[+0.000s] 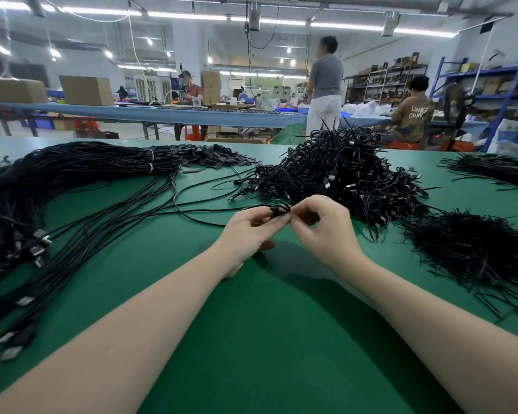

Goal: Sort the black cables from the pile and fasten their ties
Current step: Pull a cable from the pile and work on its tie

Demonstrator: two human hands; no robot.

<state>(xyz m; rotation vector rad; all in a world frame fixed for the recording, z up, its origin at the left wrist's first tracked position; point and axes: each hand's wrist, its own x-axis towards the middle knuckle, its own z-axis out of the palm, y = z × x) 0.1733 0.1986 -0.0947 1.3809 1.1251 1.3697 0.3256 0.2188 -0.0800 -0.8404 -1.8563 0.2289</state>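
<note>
**Mid-tie on one cable, piles fanned out within reach**

Forearms come in from the bottom edge and meet over the green mat (281, 309), so the work sits dead centre, in front of the body and lifted a bit off the surface.

Left hand (247, 231) and right hand (326, 228) are close together, fingertips nearly touching, both pinching the same small coiled cable (280, 209). My guess is one hand keeps the loops from springing apart while the other works the tie round them; the tie itself is too small and dark to pick out. The cable's free tail (198, 218) runs off to the left of the hands along the mat.

Layout looks deliberate to me:
- left of the hands, long straight cables (81, 204) with connector ends toward the person, probably the ones not done yet
- just beyond the hands, a heap of bundled cables (335, 171), likely the finished drop spot
- right of the right hand, a bristly heap of loose ties (473, 249), easy to grab from

Far behind, other people at a blue bench (168, 113).
</note>
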